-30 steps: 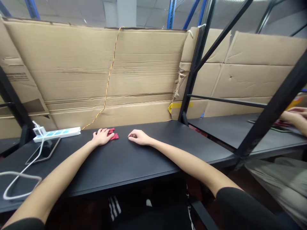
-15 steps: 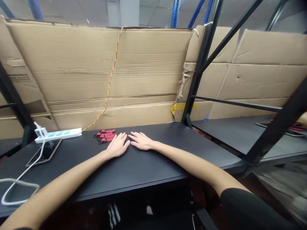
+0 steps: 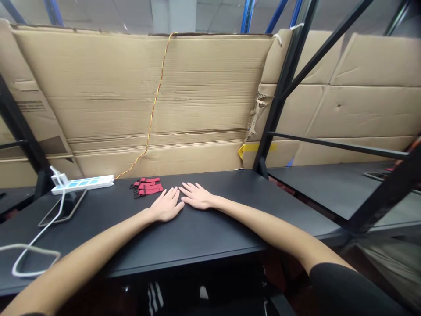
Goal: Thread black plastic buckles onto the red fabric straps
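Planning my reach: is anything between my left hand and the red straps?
Nothing visible: the left hand sits just beside the red straps on the black desk, with the white power strip beyond them.

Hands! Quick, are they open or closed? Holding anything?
Left hand: open, flat on the black desk, holding nothing.
Right hand: open, flat, holding nothing.

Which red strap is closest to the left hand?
The lowest red strap in the group: its end reaches furthest right, toward the flat left hand. The other red straps lie above it, farther from that hand.
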The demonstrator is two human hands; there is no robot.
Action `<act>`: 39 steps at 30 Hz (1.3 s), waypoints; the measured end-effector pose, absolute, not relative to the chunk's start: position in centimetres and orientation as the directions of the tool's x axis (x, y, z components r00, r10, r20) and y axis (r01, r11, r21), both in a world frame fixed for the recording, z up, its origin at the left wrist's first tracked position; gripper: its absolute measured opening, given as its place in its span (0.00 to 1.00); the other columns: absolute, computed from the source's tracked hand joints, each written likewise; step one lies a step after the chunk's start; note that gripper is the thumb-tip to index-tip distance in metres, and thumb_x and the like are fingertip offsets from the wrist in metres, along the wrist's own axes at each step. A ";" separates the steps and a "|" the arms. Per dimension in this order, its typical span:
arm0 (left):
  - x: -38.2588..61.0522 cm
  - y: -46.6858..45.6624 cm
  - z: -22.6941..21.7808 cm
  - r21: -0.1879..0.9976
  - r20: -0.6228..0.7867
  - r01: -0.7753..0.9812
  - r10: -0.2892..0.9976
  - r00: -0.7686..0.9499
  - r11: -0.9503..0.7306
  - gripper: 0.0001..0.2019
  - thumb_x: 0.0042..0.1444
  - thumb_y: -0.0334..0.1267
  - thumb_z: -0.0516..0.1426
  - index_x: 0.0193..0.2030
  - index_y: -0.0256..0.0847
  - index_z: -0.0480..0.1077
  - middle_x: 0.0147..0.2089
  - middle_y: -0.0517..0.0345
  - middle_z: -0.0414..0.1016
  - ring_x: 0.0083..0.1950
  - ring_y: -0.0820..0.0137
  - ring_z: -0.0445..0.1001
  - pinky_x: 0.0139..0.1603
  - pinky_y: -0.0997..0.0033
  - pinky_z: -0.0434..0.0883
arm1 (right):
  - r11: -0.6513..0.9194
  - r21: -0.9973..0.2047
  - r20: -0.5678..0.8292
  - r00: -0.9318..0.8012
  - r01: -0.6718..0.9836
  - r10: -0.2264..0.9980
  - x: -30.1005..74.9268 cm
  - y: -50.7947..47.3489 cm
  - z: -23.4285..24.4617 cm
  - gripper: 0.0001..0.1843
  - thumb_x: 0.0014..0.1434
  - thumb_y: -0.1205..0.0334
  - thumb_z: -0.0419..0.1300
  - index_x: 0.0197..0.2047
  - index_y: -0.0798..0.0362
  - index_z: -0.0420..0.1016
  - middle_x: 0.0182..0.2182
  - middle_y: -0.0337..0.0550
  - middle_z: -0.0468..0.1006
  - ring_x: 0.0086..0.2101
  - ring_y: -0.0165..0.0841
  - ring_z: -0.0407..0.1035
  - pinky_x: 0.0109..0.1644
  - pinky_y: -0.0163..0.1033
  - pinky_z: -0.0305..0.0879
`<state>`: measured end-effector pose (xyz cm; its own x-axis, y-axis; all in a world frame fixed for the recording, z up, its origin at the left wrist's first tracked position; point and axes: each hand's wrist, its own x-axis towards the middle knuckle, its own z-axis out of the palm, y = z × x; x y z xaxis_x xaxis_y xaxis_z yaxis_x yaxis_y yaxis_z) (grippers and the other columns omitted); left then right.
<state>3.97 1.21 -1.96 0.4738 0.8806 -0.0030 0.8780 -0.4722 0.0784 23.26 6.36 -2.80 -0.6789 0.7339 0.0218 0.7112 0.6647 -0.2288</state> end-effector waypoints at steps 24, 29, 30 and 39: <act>3.9 1.0 -1.8 0.073 0.000 0.884 0.887 0.462 -0.461 0.37 0.63 0.57 0.32 0.70 0.31 0.43 0.72 0.45 0.39 0.73 0.61 0.37 0.70 0.56 0.38 | 0.666 -0.227 0.024 -0.680 0.711 0.733 23.2 6.2 -2.8 0.39 0.64 0.39 0.34 0.71 0.51 0.39 0.69 0.45 0.37 0.67 0.41 0.30 0.68 0.51 0.24; 4.0 0.8 -1.6 0.087 0.001 0.883 0.887 0.463 -0.461 0.37 0.63 0.56 0.34 0.70 0.31 0.44 0.72 0.44 0.39 0.73 0.60 0.38 0.70 0.56 0.39 | 0.665 -0.215 0.022 -0.677 0.716 0.736 23.1 6.2 -2.8 0.38 0.64 0.39 0.34 0.71 0.52 0.40 0.69 0.46 0.37 0.67 0.41 0.30 0.68 0.52 0.25; 4.0 0.8 -1.6 0.089 0.002 0.883 0.887 0.462 -0.461 0.36 0.63 0.56 0.34 0.70 0.31 0.44 0.72 0.44 0.39 0.73 0.60 0.38 0.70 0.55 0.39 | 0.664 -0.213 0.024 -0.676 0.717 0.737 23.1 6.1 -2.8 0.38 0.64 0.39 0.34 0.71 0.52 0.40 0.69 0.47 0.37 0.67 0.41 0.30 0.68 0.52 0.25; 3.9 1.0 -1.7 0.106 0.006 0.881 0.886 0.464 -0.462 0.36 0.63 0.56 0.35 0.70 0.30 0.44 0.72 0.43 0.40 0.73 0.59 0.38 0.70 0.55 0.39 | 0.661 -0.223 0.031 -0.673 0.716 0.739 23.1 6.2 -2.8 0.38 0.64 0.39 0.35 0.71 0.50 0.40 0.69 0.45 0.38 0.67 0.41 0.31 0.68 0.52 0.26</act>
<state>3.90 1.02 -1.72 0.4639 0.8858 0.0063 0.8806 -0.4619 0.1059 23.14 6.16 -2.83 -0.6728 0.7391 0.0312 0.7162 0.6613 -0.2231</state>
